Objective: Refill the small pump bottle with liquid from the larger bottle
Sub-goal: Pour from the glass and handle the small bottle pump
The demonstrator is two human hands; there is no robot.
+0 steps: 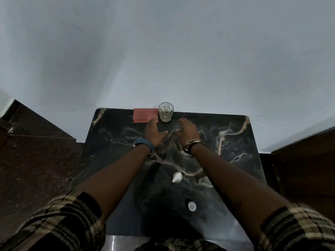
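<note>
That polished dark marble table (235, 142) is looking glossy, the clear glass tumbler (165, 112) is shining, the pink paper (144, 114) is looking matt.

On the desk (235, 160), the glass (165, 112) stands at the far edge; paper (144, 115) lies just left, two caps (177, 177) well nearer.

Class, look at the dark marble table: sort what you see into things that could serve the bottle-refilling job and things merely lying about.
Likely for the job:
white pump top
small white cap
clear bottle, hard to make out
left hand and right hand, both open, holding nothing

Probably lying about:
glass by the wall
pink paper beside it
table
</note>
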